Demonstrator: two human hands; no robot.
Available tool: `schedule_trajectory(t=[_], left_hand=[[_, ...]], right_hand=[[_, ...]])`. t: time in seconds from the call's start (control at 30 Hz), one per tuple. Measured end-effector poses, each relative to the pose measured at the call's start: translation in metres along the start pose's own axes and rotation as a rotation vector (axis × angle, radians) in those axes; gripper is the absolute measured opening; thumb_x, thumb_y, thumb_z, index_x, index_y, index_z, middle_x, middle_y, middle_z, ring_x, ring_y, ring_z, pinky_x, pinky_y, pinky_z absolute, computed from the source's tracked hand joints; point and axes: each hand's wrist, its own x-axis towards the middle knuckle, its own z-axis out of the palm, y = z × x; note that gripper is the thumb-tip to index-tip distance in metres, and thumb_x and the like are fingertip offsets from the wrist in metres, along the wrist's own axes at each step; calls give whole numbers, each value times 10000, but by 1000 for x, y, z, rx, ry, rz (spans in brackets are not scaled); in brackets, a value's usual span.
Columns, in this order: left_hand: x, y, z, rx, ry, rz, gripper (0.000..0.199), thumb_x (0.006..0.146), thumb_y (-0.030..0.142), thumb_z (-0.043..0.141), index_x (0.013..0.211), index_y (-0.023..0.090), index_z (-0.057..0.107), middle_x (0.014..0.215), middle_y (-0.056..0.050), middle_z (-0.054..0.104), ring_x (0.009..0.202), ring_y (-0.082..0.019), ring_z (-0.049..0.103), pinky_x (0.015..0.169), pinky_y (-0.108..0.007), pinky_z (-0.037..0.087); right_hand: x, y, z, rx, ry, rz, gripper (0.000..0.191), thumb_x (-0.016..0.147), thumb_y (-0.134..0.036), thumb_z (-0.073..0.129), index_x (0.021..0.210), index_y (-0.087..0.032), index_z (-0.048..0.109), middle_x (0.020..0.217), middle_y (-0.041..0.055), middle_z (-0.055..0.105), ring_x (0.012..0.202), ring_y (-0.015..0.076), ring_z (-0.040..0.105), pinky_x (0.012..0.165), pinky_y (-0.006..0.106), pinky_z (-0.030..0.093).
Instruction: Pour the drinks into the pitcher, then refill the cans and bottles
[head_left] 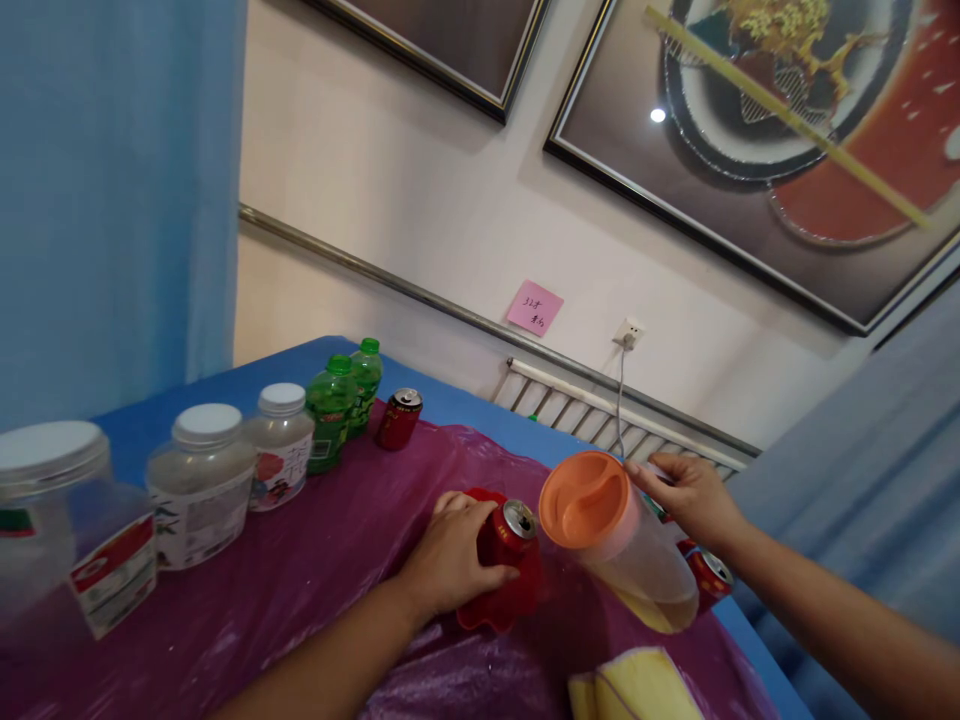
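On the table (300,362), a row of three see-through jars (204,490) with white lids. Beside them, two green bottles (330,415) with green caps, then a dark red can (397,424). Near the front, a yellow cloth (637,685). On the wall (390,160), a pink note (535,307), a plug (629,342) in a socket (635,328) and two big framed pictures (750,120). Blue curtains (112,200) on both sides.
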Motion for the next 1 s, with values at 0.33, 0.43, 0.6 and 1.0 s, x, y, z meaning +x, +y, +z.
schedule_trajectory(t=[0.33,0.43,0.6,1.0], left_hand=[[0,-2,1,8,0,9,633,567,475,884,1130,262,687,1086,-61,698,1064,-322,578,1022,-479,385],[0,-2,1,3,1,18,617,569,472,881,1115,259,686,1063,-56,698,1049,-315,581,1022,-474,383],[0,-1,0,-2,-2,6,630,561,456,893,1122,252,692,1076,-60,699,1061,-320,576,1025,-469,380],[1,-2,0,7,-2,9,627,568,475,882,1128,268,691,1081,-52,701,1060,-320,581,1013,-455,388]], right_hand=[[1,0,-1,-4,4,-16,581,822,-631,606,531,-250,278,530,-66,216,490,95,219,407,233,217],[1,0,-1,-6,7,-15,581,816,-631,609,532,-249,277,532,-67,213,493,94,215,408,229,220],[-1,-3,0,12,5,2,568,812,-624,606,534,-253,279,538,-67,209,494,93,212,406,229,220],[-2,-6,-1,0,8,9,579,803,-650,600,535,-255,273,531,-67,221,484,95,225,406,236,216]])
